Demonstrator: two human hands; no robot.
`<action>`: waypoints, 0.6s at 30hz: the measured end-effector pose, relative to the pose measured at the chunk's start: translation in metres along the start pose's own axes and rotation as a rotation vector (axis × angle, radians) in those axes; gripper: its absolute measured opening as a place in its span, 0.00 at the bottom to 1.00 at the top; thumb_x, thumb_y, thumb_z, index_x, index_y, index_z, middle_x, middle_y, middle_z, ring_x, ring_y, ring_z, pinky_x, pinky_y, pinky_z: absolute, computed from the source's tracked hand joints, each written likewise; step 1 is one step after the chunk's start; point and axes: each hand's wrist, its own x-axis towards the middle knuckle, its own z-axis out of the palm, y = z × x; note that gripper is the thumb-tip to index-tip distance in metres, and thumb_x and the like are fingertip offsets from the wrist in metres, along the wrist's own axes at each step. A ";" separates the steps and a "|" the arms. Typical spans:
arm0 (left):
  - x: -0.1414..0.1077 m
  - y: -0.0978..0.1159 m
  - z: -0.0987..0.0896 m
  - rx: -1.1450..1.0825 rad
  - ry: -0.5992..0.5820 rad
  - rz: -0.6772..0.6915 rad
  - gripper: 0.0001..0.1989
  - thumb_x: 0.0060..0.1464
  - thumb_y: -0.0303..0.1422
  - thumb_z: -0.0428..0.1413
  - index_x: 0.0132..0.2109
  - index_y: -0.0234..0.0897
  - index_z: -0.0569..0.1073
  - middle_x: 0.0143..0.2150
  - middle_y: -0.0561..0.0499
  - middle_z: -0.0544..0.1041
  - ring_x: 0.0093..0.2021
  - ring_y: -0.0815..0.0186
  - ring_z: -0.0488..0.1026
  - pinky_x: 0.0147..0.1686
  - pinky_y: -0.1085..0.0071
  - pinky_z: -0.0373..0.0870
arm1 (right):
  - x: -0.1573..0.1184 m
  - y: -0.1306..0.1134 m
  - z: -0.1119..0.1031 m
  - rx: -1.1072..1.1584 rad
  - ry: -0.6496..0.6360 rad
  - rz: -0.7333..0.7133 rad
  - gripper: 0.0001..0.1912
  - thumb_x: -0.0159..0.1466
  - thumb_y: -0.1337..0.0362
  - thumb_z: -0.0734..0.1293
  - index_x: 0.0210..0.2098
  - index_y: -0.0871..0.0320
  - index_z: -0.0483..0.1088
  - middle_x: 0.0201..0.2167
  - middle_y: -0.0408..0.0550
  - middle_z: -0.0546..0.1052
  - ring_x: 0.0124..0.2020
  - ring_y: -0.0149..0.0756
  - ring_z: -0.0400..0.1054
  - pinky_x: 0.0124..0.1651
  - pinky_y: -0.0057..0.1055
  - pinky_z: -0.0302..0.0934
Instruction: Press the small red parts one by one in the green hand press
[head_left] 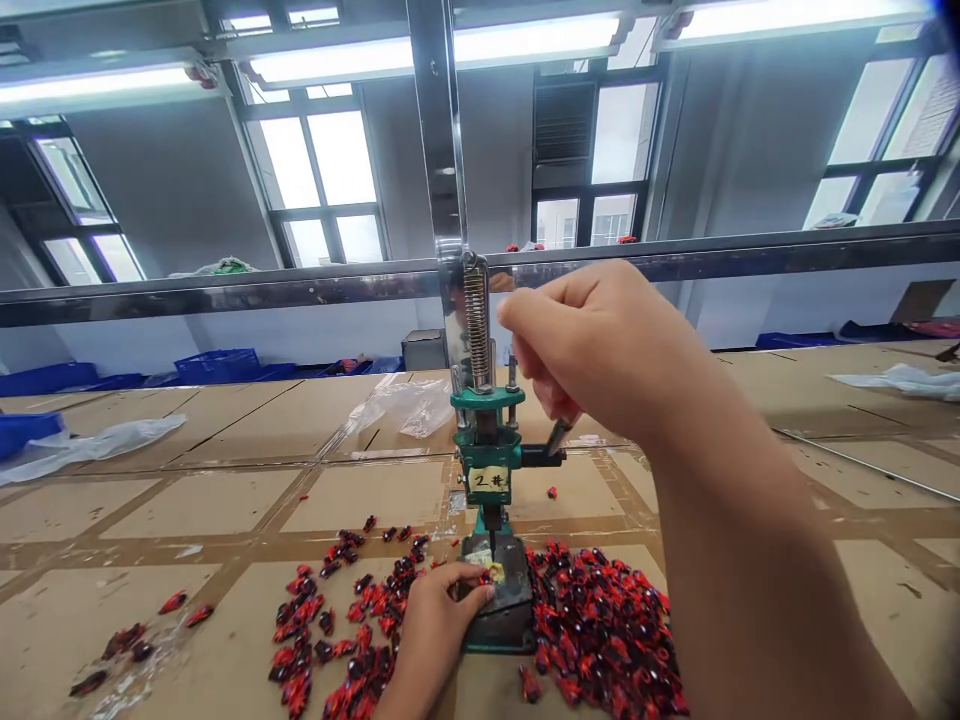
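A green hand press (487, 430) with a "2#" label and a tall spring stands upright in the middle of the table. My right hand (592, 340) is closed around the press's lever (559, 436), whose grip is mostly hidden inside the fist. Down at the dark press base (499, 625), my left hand (442, 615) pinches a small red part (486, 577) between thumb and forefinger, right below the thin punch (493, 543). The fingertips cover most of that part. Small red-and-black plastic pieces (600, 620) are heaped right of the base.
More red-and-black pieces (300, 640) lie scattered to the left. The table is covered with taped cardboard (225, 500). A clear plastic bag (420, 405) lies behind the press. A metal post (439, 130) and rail (337, 285) stand behind it, with blue bins (217, 365) beyond.
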 end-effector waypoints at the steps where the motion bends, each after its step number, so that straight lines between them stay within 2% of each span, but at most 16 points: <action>1: 0.002 0.001 0.004 -0.003 0.004 0.001 0.10 0.50 0.37 0.64 0.40 0.42 0.84 0.37 0.52 0.83 0.35 0.62 0.77 0.39 0.71 0.71 | 0.006 0.001 0.000 -0.002 0.005 0.001 0.19 0.60 0.60 0.60 0.15 0.61 0.61 0.12 0.40 0.55 0.14 0.21 0.57 0.21 0.20 0.50; 6: 0.008 0.000 0.015 0.008 0.074 0.025 0.11 0.51 0.39 0.63 0.40 0.42 0.84 0.37 0.51 0.83 0.35 0.61 0.77 0.38 0.70 0.72 | 0.023 0.008 0.000 0.021 0.001 -0.015 0.19 0.60 0.58 0.59 0.16 0.62 0.62 0.12 0.40 0.56 0.14 0.21 0.57 0.22 0.20 0.50; 12: 0.005 -0.003 0.017 0.014 0.082 0.004 0.14 0.50 0.42 0.62 0.41 0.41 0.84 0.33 0.51 0.83 0.32 0.61 0.76 0.34 0.70 0.71 | 0.022 0.010 0.001 0.036 0.015 -0.043 0.19 0.60 0.59 0.59 0.15 0.61 0.60 0.10 0.40 0.57 0.12 0.21 0.56 0.20 0.19 0.50; 18: 0.006 -0.003 0.019 -0.107 0.058 -0.025 0.15 0.49 0.42 0.62 0.41 0.41 0.84 0.39 0.49 0.84 0.38 0.59 0.78 0.41 0.68 0.73 | 0.020 0.011 0.003 0.046 0.039 -0.062 0.20 0.60 0.60 0.60 0.14 0.60 0.60 0.09 0.41 0.59 0.12 0.23 0.58 0.17 0.20 0.51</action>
